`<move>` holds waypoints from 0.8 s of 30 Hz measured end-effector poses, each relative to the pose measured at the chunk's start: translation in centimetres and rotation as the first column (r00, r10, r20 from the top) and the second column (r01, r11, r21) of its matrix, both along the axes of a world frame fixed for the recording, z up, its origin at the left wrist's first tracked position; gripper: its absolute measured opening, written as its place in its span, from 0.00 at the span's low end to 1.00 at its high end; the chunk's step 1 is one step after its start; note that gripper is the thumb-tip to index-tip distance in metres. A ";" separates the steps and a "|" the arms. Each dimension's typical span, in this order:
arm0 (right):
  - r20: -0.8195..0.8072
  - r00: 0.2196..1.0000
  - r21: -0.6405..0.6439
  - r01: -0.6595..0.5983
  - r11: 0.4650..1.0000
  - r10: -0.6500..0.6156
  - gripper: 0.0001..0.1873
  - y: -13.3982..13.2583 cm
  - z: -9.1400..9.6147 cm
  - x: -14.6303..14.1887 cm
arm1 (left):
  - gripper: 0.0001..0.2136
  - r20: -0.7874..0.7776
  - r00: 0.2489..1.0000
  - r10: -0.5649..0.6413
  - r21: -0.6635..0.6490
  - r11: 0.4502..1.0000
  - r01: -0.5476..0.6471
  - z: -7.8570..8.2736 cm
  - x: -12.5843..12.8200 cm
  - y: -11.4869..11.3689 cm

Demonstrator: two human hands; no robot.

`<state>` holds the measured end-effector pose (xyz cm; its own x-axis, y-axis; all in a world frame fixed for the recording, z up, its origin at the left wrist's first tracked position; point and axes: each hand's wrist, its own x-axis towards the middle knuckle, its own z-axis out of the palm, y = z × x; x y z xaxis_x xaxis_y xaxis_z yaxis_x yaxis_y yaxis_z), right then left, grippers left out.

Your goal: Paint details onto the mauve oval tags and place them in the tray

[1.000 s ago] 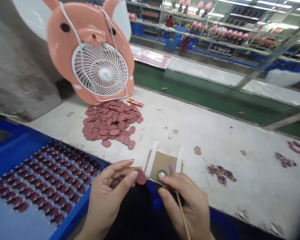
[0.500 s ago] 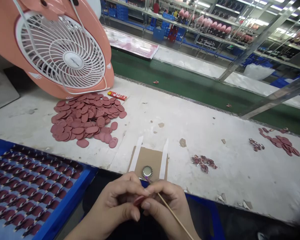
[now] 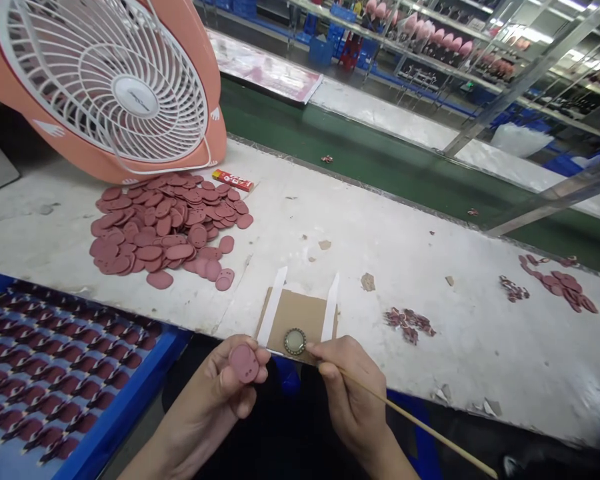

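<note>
Left of the bottle cap (image 3: 295, 341), the left hand (image 3: 207, 393) pinches a reddish disc (image 3: 243, 363); right of it, the right hand (image 3: 354, 383) grips a stick (image 3: 420, 425), tip unclear. A finger nudge could upset the cap. Beyond it, leftward, lies a disc pile (image 3: 167, 230).

The disc (image 3: 243, 364) you hold looks smooth and dull, and your stick (image 3: 420, 423) looks like plain wood. The round cap (image 3: 295, 342) looks like shiny metal, on dull cardboard (image 3: 305, 310). Your bench (image 3: 470, 347) looks rough and worn, but the fan (image 3: 207, 80) looks like smooth, shiny plastic.
</note>
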<state>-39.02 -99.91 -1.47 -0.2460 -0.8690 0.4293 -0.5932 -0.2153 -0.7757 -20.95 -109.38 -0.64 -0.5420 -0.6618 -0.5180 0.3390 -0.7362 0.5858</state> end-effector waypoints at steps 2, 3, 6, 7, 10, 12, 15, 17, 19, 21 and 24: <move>-0.034 0.999 0.003 0.006 1.000 -0.006 0.10 -0.4 -0.1 0.1 | 0.19 -0.026 1.000 -0.006 0.039 0.999 0.007 0.0 -0.2 0.3; -0.043 0.999 0.008 0.006 1.000 -0.006 0.10 -0.6 -0.1 0.2 | 0.18 -0.038 0.999 -0.011 0.051 0.999 0.013 -0.1 -0.3 0.4; -0.018 1.000 0.000 0.016 1.000 -0.016 0.10 -0.6 0.1 0.3 | 0.18 -0.053 0.998 -0.016 0.065 0.998 0.019 -0.3 -0.5 0.5; 0.011 0.999 -0.006 0.030 1.000 -0.030 0.10 -0.5 0.3 0.4 | 0.18 -0.062 0.998 -0.022 0.066 0.998 0.026 -0.5 -0.6 0.5; 0.163 0.983 -0.019 0.094 0.995 -0.090 0.14 0.3 1.3 0.9 | 0.17 -0.134 0.987 -0.084 0.059 0.994 0.093 -1.0 -0.8 0.6; 0.303 0.949 -0.061 0.111 0.992 -0.087 0.15 0.7 2.3 1.5 | 0.17 -0.182 0.975 -0.127 0.064 0.988 0.141 -1.4 -1.0 0.8; 0.375 0.927 -0.159 0.085 0.984 -0.020 0.14 0.9 3.6 2.4 | 0.18 -0.235 0.957 -0.169 0.064 0.980 0.188 -1.6 -1.2 1.3; 0.322 0.947 -0.191 0.060 0.980 0.004 0.13 0.8 4.3 2.9 | 0.18 -0.260 0.947 -0.189 0.052 0.977 0.209 -1.4 -1.4 1.5; 0.271 0.962 -0.197 0.025 0.980 0.030 0.13 0.7 4.8 3.2 | 0.17 -0.264 0.943 -0.202 0.052 0.973 0.223 -1.1 -1.4 1.6; 0.234 0.971 -0.182 -0.012 0.983 0.055 0.13 0.5 5.1 3.3 | 0.17 -0.261 0.942 -0.210 0.060 0.971 0.233 -0.8 -1.5 1.7; 0.203 0.976 -0.157 -0.042 0.987 0.073 0.13 0.4 5.2 3.3 | 0.17 -0.264 0.941 -0.213 0.062 0.970 0.237 -0.5 -1.4 1.6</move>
